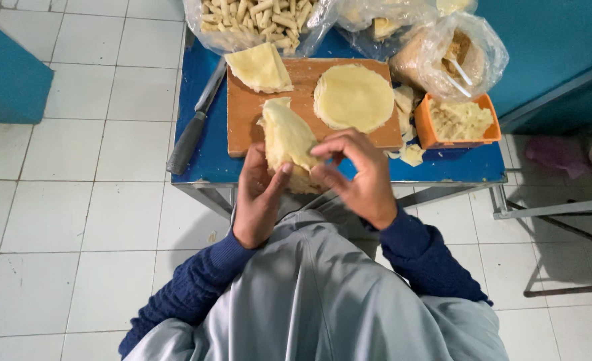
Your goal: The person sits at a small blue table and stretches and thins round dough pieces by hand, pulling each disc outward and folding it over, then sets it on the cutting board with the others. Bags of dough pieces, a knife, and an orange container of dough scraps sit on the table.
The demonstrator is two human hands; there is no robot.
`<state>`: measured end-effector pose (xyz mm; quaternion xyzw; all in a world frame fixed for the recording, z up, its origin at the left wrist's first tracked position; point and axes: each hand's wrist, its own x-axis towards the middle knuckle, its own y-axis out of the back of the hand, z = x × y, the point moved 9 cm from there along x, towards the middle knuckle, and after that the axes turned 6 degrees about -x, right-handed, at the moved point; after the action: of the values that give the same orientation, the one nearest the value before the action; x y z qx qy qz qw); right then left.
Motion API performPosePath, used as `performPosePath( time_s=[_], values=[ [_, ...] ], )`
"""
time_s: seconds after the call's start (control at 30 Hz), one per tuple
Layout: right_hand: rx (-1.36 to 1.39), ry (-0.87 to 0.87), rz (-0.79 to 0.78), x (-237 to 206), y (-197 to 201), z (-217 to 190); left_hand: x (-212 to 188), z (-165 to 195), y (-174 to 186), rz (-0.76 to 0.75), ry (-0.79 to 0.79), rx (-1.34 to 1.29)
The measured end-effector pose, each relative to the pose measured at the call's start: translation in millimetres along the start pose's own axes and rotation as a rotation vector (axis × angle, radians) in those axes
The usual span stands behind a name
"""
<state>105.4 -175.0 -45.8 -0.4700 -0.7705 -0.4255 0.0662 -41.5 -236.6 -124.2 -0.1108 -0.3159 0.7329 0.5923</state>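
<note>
pale yellow dough sheet (286, 137) is in both yr hands, held just above the near edge of the wooden board (249, 110) and over yr lap. yr left hand (259, 194) cups it from below w/ the thumb pressed up against its lower edge, fingers mostly hidden behind the sheet. yr right hand (356, 170) is curled round the sheet's right side, fingertips pinching it near the middle. the sheet hangs folded and tilted, top corner pointing toward the board. on the board: a round stack of wrappers (354, 97) at right, a folded stack of wrappers (261, 67) at top left, well apart from each other. board sits on a blue table (209, 157). a dark-handled knife (192, 130) lies on the table just left of the board. an orange tub (459, 120) w/ shredded filling sits right of the board. clear bag of rolled sticks (252, 20) at the far edge, another plastic bag (453, 53) behind the tub. white tiled floor (75, 167) around.
</note>
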Motion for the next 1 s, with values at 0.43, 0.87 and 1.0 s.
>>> performPosePath(
  time_s=[0.43, 0.87, 1.0],
  values=[
    [0.688, -0.509, -0.156, -25, -36, 64, 6, 5, -20, -0.058, 0.024, 0.124],
    [0.718, -0.462, -0.157, -28, -38, 54, 6, 12, -18, 0.001, -0.075, 0.431],
    [0.522, -0.393, -0.141, -23, -31, 45, 5, 13, -19, 0.007, -0.072, 0.497]
  ],
)
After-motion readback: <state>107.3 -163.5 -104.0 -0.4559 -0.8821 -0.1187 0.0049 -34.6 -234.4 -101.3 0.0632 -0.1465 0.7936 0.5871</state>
